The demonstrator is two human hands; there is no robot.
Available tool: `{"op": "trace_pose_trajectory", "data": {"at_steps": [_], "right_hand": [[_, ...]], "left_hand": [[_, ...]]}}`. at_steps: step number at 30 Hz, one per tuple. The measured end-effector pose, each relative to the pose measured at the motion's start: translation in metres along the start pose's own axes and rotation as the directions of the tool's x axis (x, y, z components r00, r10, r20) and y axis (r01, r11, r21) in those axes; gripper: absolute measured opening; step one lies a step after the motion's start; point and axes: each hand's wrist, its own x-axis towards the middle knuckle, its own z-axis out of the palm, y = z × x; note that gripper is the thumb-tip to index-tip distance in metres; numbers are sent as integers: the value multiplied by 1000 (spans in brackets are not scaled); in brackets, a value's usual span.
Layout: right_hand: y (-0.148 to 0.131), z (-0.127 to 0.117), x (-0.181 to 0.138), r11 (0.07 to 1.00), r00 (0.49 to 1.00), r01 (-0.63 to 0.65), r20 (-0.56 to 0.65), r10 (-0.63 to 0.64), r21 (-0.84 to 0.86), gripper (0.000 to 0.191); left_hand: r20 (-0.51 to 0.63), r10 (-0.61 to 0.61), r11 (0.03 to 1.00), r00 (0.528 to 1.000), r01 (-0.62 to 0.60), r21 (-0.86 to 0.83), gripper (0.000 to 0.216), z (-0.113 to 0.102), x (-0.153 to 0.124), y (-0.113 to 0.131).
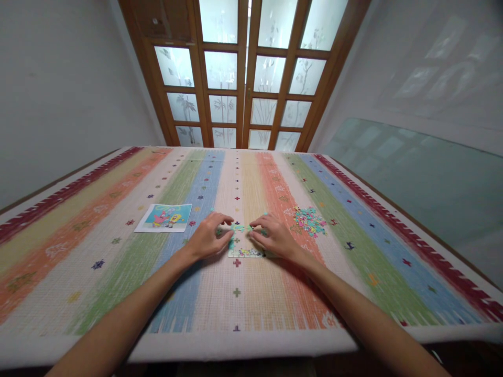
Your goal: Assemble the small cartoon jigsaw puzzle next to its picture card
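A partly assembled jigsaw puzzle (247, 253) lies flat on the tablecloth, with its bottom and left borders showing as an outline and cloth visible inside. My left hand (210, 236) curls over its left border, thumb and fingertips bent around a small turquoise jigsaw puzzle piece (238, 228). From the other side my right hand (275, 238) reaches in, its fingers closed about a small greenish piece at the fingertips, partly hidden. My two hands' fingertips are a short gap apart. The right part of the puzzle is hidden under my right hand and wrist.
A loose pile of jigsaw pieces (309, 221) sits to the right of my right hand. On the left lies a reference picture (167, 218) with two cartoon characters. The striped tablecloth (236, 309) covers the table. Wooden doors with glass panes (223, 65) stand beyond.
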Motion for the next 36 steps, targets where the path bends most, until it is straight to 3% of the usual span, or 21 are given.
{"op": "trace_pose_trajectory", "data": {"at_steps": [4, 8, 13, 20, 29, 36], "right_hand": [[7, 4, 6, 995, 997, -29, 65, 36, -96, 9], [9, 8, 10, 990, 994, -36, 94, 50, -140, 8], [9, 9, 10, 989, 996, -20, 84, 33, -145, 9], [7, 7, 7, 985, 981, 140, 150, -124, -99, 21], [2, 6, 3, 972, 970, 178, 191, -148, -155, 24], [3, 6, 0, 969, 967, 190, 203, -156, -161, 25]], "left_hand": [[54, -4, 966, 999, -10, 260, 32, -15, 2, -22], [123, -68, 934, 990, 20, 357, 34, -21, 2, -36], [176, -85, 939, 981, 20, 342, 29, -25, 2, -37], [176, -78, 952, 981, 21, 307, 31, -25, 1, -39], [195, -27, 960, 981, -29, 277, 33, -19, 0, -47], [173, -72, 970, 982, 28, 243, 22, -22, 2, -44]]}}
